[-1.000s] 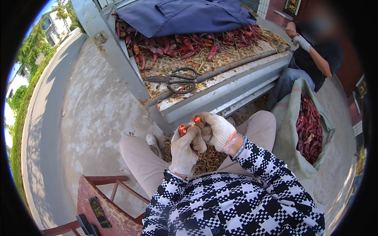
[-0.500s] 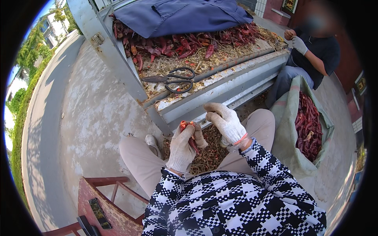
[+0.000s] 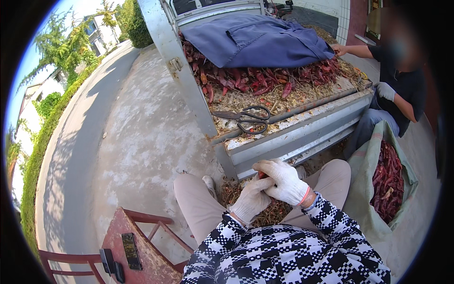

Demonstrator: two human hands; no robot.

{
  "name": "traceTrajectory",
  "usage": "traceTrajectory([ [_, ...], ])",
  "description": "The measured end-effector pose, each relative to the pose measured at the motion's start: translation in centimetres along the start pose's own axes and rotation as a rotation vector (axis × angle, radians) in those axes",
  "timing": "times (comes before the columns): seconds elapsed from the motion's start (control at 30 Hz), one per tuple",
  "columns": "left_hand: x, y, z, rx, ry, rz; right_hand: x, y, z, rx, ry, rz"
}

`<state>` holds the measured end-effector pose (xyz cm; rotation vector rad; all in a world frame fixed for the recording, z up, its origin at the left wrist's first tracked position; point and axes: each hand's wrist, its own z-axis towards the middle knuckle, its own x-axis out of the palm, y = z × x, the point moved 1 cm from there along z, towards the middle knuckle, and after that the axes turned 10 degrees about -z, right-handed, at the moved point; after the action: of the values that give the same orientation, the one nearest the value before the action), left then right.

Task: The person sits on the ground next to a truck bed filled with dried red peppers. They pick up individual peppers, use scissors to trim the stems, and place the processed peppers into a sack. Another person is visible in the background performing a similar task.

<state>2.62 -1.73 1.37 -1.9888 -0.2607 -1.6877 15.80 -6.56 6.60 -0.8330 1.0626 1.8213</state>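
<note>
Both my hands wear whitish work gloves and meet above my lap. In my left hand (image 3: pixel 249 201) is a red chili pepper (image 3: pixel 261 174), mostly hidden, with only a bit of red showing between the gloves. My right hand (image 3: pixel 285 182) is closed over the pepper's upper end, its fingers touching the left glove. Below them, between my knees, lies a heap of dry stems and scraps (image 3: pixel 268 214). Black-handled scissors (image 3: pixel 240 115) rest on the truck bed in front of me.
Dried red chili peppers (image 3: pixel 265 80) cover the truck bed under a blue cloth (image 3: pixel 265 42); its metal tailgate (image 3: pixel 302 125) stands before my knees. On the right are an open green sack (image 3: pixel 366 163) of peppers and a seated co-worker (image 3: pixel 402 80). A red stool (image 3: pixel 124 222) holds a phone (image 3: pixel 131 251).
My right hand has come from apart onto the pepper held in my left. The co-worker's bare hand has reached to the pepper pile. My view has shifted left and up.
</note>
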Motion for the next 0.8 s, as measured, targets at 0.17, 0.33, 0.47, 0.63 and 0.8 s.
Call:
traceTrajectory([
  [0.17, 0.3, 1.1, 0.6, -0.048, 0.076, -0.031, -0.3, -1.0, -1.7, 0.064, -0.239, 0.158],
  [0.33, 3.1, 3.2, 3.3, -0.099, 0.115, 0.040, -3.1, -3.0, -4.6, 0.101, -0.425, 0.130],
  [0.47, 10.9, 6.9, 7.6, -0.336, 0.242, 0.173, -11.2, -4.6, -8.6, 0.393, -0.501, 0.250],
  [0.63, 19.9, 17.9, 12.0, -0.546, 0.408, 0.275, -23.6, -6.6, -17.8, 0.797, -0.680, 0.090],
  [0.8, 17.8, 22.9, 13.0, -0.764, 0.110, 0.173, -26.2, -13.7, -32.2, 1.205, -0.183, -0.686],
])
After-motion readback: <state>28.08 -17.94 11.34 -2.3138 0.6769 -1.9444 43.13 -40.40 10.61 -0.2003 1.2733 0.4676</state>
